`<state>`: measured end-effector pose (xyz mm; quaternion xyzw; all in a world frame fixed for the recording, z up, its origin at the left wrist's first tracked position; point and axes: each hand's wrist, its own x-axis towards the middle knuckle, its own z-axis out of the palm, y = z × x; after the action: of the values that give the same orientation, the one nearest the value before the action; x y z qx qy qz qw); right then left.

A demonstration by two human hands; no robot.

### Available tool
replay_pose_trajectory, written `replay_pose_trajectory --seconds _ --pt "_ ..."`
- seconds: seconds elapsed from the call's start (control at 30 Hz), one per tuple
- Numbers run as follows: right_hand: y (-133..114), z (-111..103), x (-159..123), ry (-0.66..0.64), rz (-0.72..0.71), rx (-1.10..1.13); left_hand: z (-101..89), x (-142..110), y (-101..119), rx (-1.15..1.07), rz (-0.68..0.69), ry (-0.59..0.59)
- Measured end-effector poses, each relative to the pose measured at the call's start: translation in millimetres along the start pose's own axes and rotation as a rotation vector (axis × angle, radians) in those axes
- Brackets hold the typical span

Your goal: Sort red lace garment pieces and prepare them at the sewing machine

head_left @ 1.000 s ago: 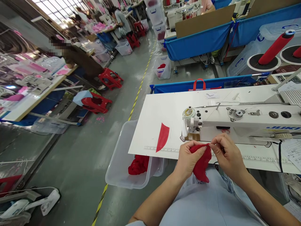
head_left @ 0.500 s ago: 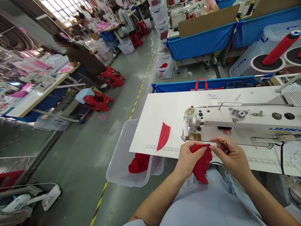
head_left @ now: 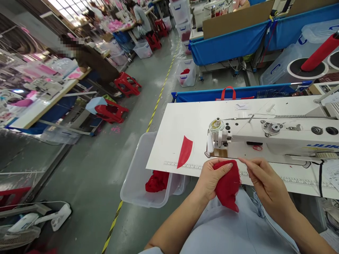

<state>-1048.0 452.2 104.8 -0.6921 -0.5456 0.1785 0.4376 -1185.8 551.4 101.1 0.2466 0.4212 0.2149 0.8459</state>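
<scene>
My left hand [head_left: 209,178] is closed on a piece of red fabric [head_left: 228,187], with the thumb pressed over its upper part. The cloth hangs down over my lap at the front edge of the sewing table [head_left: 172,123]. Just to its right, apart from the cloth, is my right hand [head_left: 265,176]. Its index finger points left toward the fabric and the other fingers are curled in; what they hold is hidden. Beyond both hands stands the white sewing machine [head_left: 280,135]. A flat red fabric piece [head_left: 184,152] lies on the table left of the machine.
A clear plastic bin [head_left: 132,173] with red cloth [head_left: 157,181] stands below the table's left edge. Red thread cones [head_left: 321,53] are at the far right. Red stools [head_left: 112,111] stand across the aisle, near a person [head_left: 92,63] in dark clothes.
My right hand has let go of the red fabric's upper edge and turned, fingers curling. A small metal item that showed in it is now hidden. The fabric hangs more spread from my left hand.
</scene>
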Motion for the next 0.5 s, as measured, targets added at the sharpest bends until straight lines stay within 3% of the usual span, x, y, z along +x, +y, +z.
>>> replay_pose_trajectory --seconds 0.13,0.5 --pt "-1.7 -0.6 -3.6 0.031 -0.231 -0.209 -0.4 0.2 0.2 0.025 0.016 0.008" --pt "-1.6 -0.7 -3.5 0.059 -0.302 -0.434 3.1 -6.3 0.5 0.118 0.136 -0.004"
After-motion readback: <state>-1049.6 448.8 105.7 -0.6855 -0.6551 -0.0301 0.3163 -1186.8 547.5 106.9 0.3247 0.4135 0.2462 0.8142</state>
